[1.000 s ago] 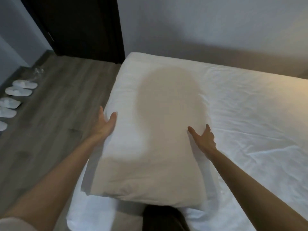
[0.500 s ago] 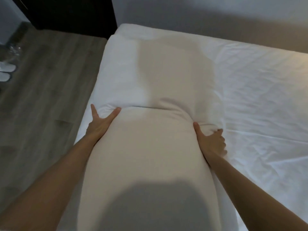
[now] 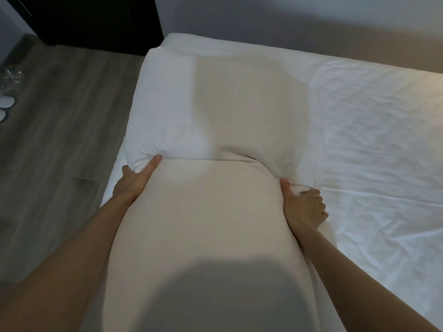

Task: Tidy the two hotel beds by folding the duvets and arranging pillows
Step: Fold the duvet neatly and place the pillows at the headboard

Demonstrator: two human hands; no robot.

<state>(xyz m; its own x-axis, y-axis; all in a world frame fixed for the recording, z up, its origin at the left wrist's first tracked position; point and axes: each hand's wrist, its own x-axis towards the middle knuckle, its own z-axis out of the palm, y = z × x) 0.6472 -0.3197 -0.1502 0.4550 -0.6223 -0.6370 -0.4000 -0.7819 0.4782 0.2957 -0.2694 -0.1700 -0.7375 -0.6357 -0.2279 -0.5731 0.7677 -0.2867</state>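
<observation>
Grey wood floor (image 3: 60, 140) — white slippers (image 3: 6, 103) at its left edge, dark door (image 3: 96, 20) beyond.

Left forearm (image 3: 72, 248) at 7 o'clock: bare along its whole visible length, tapering toward the wrist. Left hand (image 3: 134, 185) bare, thumbnail in view. Right forearm (image 3: 359, 271) at 5 o'clock: likewise bare to the frame edge. Right hand (image 3: 304, 207) bare, knuckles showing. Fine detail blurred.

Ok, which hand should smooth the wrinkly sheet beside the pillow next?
Probably the right hand: it grips the pillow at the edge next to the wrinkled sheet. The left hand holds the opposite edge, on the side nearest the floor, so it would have to cross the pillow.
</observation>
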